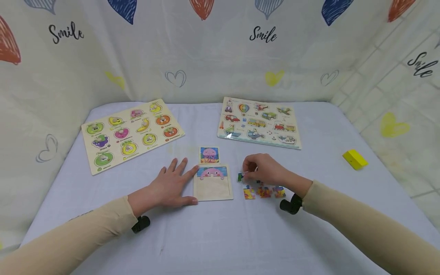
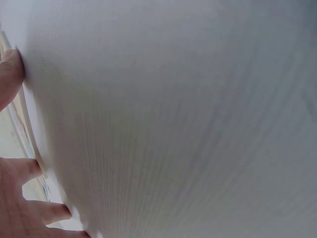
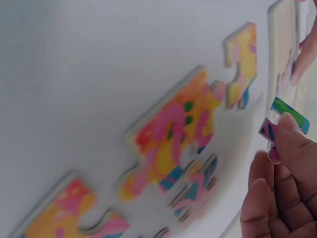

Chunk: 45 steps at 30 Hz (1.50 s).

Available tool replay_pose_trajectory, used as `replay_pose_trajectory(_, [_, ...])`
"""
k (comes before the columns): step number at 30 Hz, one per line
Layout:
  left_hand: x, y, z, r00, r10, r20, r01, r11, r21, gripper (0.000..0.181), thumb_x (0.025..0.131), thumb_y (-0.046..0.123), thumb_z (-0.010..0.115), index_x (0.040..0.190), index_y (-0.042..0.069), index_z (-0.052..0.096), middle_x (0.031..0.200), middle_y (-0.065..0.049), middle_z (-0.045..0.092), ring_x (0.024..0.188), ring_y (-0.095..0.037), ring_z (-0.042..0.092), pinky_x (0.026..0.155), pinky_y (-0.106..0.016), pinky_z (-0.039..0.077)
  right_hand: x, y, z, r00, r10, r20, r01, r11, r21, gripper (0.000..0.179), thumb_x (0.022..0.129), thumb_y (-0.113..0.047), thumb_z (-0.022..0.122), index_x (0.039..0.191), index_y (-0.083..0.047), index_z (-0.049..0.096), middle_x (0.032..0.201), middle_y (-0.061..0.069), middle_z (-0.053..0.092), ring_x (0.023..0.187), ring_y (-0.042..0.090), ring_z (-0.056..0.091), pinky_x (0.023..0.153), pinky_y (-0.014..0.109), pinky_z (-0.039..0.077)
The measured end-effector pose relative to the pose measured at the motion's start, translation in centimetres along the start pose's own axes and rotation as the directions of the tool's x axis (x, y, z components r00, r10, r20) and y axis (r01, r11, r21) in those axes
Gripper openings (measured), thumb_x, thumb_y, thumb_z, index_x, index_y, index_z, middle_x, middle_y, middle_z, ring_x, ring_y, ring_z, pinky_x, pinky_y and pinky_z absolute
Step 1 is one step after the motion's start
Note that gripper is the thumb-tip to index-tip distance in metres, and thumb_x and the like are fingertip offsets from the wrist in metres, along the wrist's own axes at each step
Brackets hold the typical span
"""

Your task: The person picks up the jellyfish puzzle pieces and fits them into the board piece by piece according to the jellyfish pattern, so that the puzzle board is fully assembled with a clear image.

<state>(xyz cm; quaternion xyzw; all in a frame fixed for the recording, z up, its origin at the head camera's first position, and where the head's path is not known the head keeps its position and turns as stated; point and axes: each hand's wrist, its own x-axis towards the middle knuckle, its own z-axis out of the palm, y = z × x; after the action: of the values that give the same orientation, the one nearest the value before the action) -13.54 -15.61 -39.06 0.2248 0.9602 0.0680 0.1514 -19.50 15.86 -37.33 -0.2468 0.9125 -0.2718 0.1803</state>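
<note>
My right hand (image 1: 266,168) pinches a jigsaw piece (image 3: 293,115) with green, blue and pink on it between thumb and fingers, just right of a small wooden puzzle tray (image 1: 214,191). Along the tray's top lies a strip of pink octopus picture (image 1: 212,172); bare wood shows below it. My left hand (image 1: 166,189) is spread flat, thumb and index fingertip at the tray's left edge. Several loose jigsaw pieces (image 3: 171,136) in yellow, pink and orange lie under and in front of the right hand, which partly hides some in the head view.
A small octopus picture card (image 1: 209,155) lies against the tray's far edge. Farther back are a fruit puzzle board (image 1: 113,143) on the left and a vehicle puzzle board (image 1: 259,122) on the right. A yellow block (image 1: 355,159) sits at the right. A printed curtain hangs behind the table.
</note>
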Motion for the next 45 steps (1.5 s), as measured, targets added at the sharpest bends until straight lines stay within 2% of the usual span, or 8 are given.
replay_pose_trajectory(4, [0.1, 0.0, 0.0, 1.000, 0.000, 0.004, 0.000, 1.000, -0.001, 0.100, 0.085, 0.065, 0.071, 0.162, 0.014, 0.031, 0.166, -0.029, 0.022, 0.150, -0.059, 0.021, 0.111, -0.074, 0.031, 0.7, -1.0, 0.2, 1.000, -0.005, 0.013, 0.003, 0.993, 0.115, 0.011, 0.091, -0.012, 0.078, 0.091, -0.010, 0.067, 0.083, -0.001, 0.065, 0.078, 0.015, 0.056, 0.075, 0.029, 0.048])
replay_pose_trajectory(11, [0.3, 0.0, -0.1, 1.000, -0.005, 0.010, 0.005, 1.000, 0.003, 0.100, 0.086, 0.066, 0.069, 0.162, 0.016, 0.029, 0.167, -0.028, 0.021, 0.151, -0.058, 0.020, 0.111, -0.074, 0.031, 2.6, -3.7, 1.6, 0.995, 0.010, 0.096, -0.034, 0.968, 0.247, 0.009, 0.094, -0.013, 0.075, 0.094, -0.007, 0.069, 0.079, 0.001, 0.065, 0.072, 0.013, 0.055, 0.066, 0.025, 0.046])
replay_pose_trajectory(16, [0.5, 0.1, -0.1, 1.000, -0.002, 0.012, 0.002, 1.000, 0.004, 0.101, 0.086, 0.068, 0.069, 0.163, 0.017, 0.029, 0.168, -0.027, 0.020, 0.151, -0.057, 0.020, 0.111, -0.074, 0.031, 3.9, -5.1, 2.9, 0.989, 0.059, 0.134, -0.090, 0.966, 0.242, 0.008, 0.094, -0.015, 0.075, 0.094, -0.007, 0.073, 0.078, 0.001, 0.069, 0.071, 0.011, 0.056, 0.066, 0.023, 0.045])
replay_pose_trajectory(22, [0.6, 0.2, -0.1, 1.000, 0.006, 0.010, -0.006, 1.000, 0.013, 0.101, 0.085, 0.069, 0.068, 0.163, 0.018, 0.029, 0.168, -0.027, 0.020, 0.151, -0.057, 0.020, 0.111, -0.073, 0.031, 4.9, -6.6, 4.1, 0.983, 0.145, 0.115, -0.167, 0.963, 0.211, 0.012, 0.091, -0.020, 0.079, 0.093, -0.010, 0.074, 0.078, 0.001, 0.073, 0.070, 0.011, 0.061, 0.062, 0.021, 0.045])
replay_pose_trajectory(35, [0.6, 0.4, -0.3, 1.000, -0.005, 0.023, 0.005, 1.000, 0.002, 0.101, 0.085, 0.067, 0.070, 0.163, 0.018, 0.028, 0.168, -0.026, 0.019, 0.152, -0.057, 0.018, 0.112, -0.074, 0.029, 5.4, -8.3, 4.5, 0.967, 0.245, 0.076, -0.255, 0.947, 0.198, 0.015, 0.089, -0.019, 0.081, 0.086, -0.009, 0.071, 0.079, 0.003, 0.071, 0.067, 0.012, 0.062, 0.056, 0.020, 0.044])
replay_pose_trajectory(45, [0.5, 0.2, -0.2, 1.000, -0.015, 0.028, 0.015, 1.000, -0.004, 0.101, 0.085, 0.067, 0.070, 0.163, 0.019, 0.028, 0.168, -0.026, 0.019, 0.152, -0.057, 0.018, 0.112, -0.074, 0.029, 5.9, -8.5, 4.5, 0.966, 0.244, 0.081, -0.255, 0.950, 0.181, 0.019, 0.088, -0.017, 0.082, 0.082, -0.007, 0.067, 0.073, 0.004, 0.071, 0.063, 0.012, 0.068, 0.054, 0.019, 0.043])
